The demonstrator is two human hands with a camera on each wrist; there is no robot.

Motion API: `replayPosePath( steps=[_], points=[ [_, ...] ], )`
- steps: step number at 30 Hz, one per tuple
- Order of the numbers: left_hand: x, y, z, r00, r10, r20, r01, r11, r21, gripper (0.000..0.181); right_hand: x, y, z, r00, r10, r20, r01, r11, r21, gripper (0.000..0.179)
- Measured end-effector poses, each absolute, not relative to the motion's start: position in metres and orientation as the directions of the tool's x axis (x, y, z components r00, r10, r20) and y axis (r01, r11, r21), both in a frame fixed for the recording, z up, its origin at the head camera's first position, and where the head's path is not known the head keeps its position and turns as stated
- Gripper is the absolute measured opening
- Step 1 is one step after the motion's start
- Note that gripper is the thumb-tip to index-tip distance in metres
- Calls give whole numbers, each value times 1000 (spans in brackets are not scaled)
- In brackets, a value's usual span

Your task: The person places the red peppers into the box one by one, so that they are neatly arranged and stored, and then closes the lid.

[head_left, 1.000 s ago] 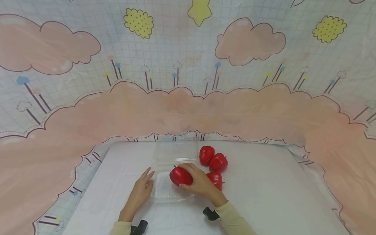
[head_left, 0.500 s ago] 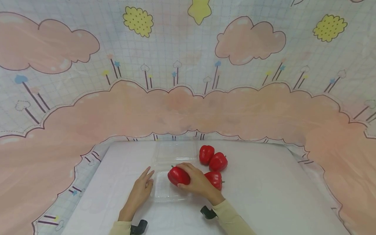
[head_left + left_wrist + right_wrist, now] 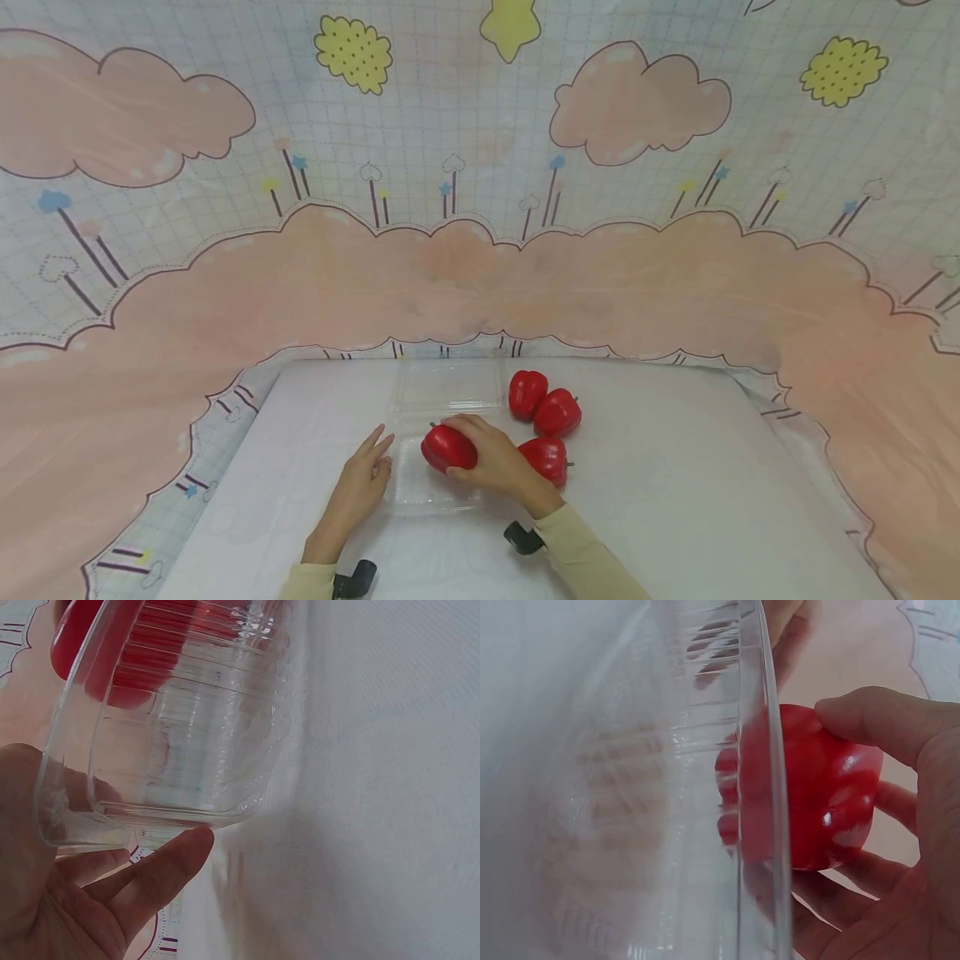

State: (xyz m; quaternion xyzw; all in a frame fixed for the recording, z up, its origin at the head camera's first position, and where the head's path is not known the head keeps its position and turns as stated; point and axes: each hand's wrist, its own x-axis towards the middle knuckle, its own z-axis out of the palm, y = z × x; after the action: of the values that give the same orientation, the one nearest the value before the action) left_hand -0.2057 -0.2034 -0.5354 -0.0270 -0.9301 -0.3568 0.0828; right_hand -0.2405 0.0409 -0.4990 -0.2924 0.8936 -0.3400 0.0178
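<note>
The pepper (image 3: pixel 447 448), gripped by the right hand (image 3: pixel 493 458), is best lowered softly, while the box (image 3: pixel 427 506) is steadied at nine o'clock by the outstretched left hand (image 3: pixel 358 483).

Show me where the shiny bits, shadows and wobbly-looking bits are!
Head view: small shiny spots on the red peppers; left wrist view: bright glints on the clear container, a soft shadow on the white table beside the left hand; right wrist view: white glare on the held pepper, and the container's ridges chop up what shows through.
</note>
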Motion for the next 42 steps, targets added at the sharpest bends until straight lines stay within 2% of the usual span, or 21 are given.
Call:
replayPosePath(
  steps=[16, 42],
  points=[
    [-206, -204, -535, -985, -5, 174, 112, 748, 655, 42, -249, 23, -499, -819, -553, 157, -524, 605, -600, 79],
    [-206, -203, -532, -985, 6, 173, 119, 745, 657, 43, -263, 0, -505, -850, -526, 33, -418, 634, -651, 79]
  ],
)
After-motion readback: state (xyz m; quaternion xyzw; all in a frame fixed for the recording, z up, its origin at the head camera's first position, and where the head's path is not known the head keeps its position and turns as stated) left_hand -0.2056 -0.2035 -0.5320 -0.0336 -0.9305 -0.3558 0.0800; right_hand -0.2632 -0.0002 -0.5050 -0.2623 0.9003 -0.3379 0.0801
